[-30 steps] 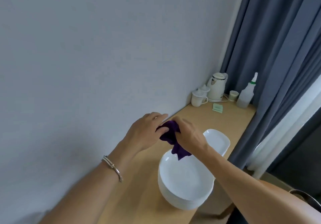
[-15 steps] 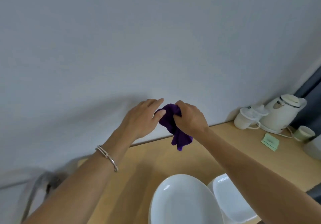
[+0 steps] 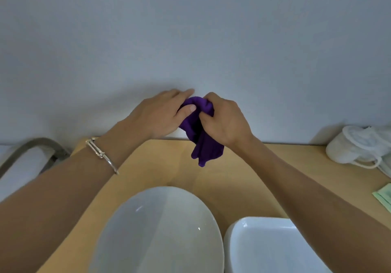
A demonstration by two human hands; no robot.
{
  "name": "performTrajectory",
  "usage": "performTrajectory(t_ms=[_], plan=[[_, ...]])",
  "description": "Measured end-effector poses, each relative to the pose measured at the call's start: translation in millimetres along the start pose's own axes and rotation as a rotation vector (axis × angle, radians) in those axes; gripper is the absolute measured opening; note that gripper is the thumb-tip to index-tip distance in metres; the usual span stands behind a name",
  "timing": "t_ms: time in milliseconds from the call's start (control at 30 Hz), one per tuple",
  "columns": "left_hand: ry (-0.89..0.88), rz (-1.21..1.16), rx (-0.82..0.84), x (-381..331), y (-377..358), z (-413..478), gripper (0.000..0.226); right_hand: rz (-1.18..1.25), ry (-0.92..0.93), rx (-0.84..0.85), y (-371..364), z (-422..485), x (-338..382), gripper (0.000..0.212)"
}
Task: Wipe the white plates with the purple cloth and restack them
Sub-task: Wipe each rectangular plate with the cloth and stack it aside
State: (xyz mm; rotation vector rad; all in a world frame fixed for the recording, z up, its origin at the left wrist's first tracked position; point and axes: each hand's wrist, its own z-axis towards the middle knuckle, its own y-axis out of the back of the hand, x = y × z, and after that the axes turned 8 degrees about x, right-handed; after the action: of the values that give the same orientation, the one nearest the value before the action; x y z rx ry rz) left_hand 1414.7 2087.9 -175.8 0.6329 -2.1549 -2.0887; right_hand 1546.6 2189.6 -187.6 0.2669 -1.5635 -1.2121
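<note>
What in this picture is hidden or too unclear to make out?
All in the head view:
- The oval plate and the rectangular plate run off the bottom edge, so any stack beneath them cannot be seen.
- The upper part of the purple cloth is bunched out of sight inside the left hand and the right hand.
- The white mug is blurred.
- The green item is cut off by the right edge.

We see a plain, deep purple cloth [image 3: 201,133], darker in its folds, against a flat pale grey-blue wall [image 3: 190,29] and a light honey-coloured wooden tabletop [image 3: 148,167] with only faint grain. The round plate [image 3: 160,230] and the rectangular plate [image 3: 268,249] are both glossy white and unpatterned, with small bright glints. We also note a silver bracelet [image 3: 101,154], a white lidded mug [image 3: 349,145] and a pale green packet [image 3: 384,196].
</note>
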Motion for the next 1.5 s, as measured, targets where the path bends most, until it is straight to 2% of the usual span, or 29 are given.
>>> performTrajectory(t_ms=[167, 300, 400, 467, 600, 767, 867, 967, 1033, 1100, 1200, 1300, 1400, 1500], plan=[[-0.074, 0.173, -0.009, -17.6, -11.8, -4.5, 0.052, 0.035, 0.062, -0.134, 2.9, -30.9, -22.3, 0.016], [-0.113, 0.254, -0.149, -48.5, -24.6, -42.7, 0.048, 0.059, 0.163, -0.269, 5.6, -81.9, -35.7, 0.014], [-0.123, 0.193, -0.237, -82.0, -43.1, -79.7, 0.041, 0.096, 0.201, -0.338, 15.5, -130.6, -41.0, 0.014], [-0.096, 0.163, -0.231, -107.3, -55.3, -97.8, 0.039, 0.102, 0.197, -0.335, 24.3, -160.7, -44.2, 0.017], [0.008, 0.229, -0.249, -162.1, -68.6, -116.4, 0.044, 0.038, 0.175, -0.365, 46.8, -207.5, -53.9, 0.022], [-0.04, 0.138, -0.288, -202.8, -95.6, -132.4, 0.049, -0.207, 0.137, -0.469, 60.7, -252.0, -69.1, 0.026], [-0.012, 0.161, -0.153, -200.7, -116.8, -141.9, 0.061, -0.38, 0.092, -0.329, 29.4, -270.7, -93.6, 0.022], [0.0, 0.229, -0.016, -191.4, -134.2, -152.8, 0.071, -0.302, 0.007, -0.049, -6.9, -280.9, -110.0, 0.02], [-0.014, 0.266, 0.016, -186.1, -141.2, -160.2, 0.072, -0.288, 0.001, 0.118, -14.8, -281.9, -111.9, 0.02], [-0.01, 0.259, -0.002, -181.3, -141.7, -165.4, 0.07, -0.254, 0.0, 0.246, -13.1, -279.9, -107.5, 0.035], [-0.062, 0.118, -0.109, -183.7, -155.2, -173.6, 0.06, -0.244, -0.021, 0.214, -10.5, -272.0, -109.5, 0.057], [-0.229, -0.088, -0.295, -190.1, -199.2, -188.8, 0.051, -0.364, -0.106, 0.134, -21.2, -269.8, -122.1, 0.074], [-0.223, -0.257, -0.316, -186.1, -244.0, -192.9, 0.079, -0.431, -0.121, 0.136, -35.5, -272.6, -133.7, 0.073], [-0.17, -0.369, -0.326, -179.4, -262.5, -185.6, 0.083, -0.428, -0.104, 0.091, -36.7, -273.1, -139.5, 0.068]])
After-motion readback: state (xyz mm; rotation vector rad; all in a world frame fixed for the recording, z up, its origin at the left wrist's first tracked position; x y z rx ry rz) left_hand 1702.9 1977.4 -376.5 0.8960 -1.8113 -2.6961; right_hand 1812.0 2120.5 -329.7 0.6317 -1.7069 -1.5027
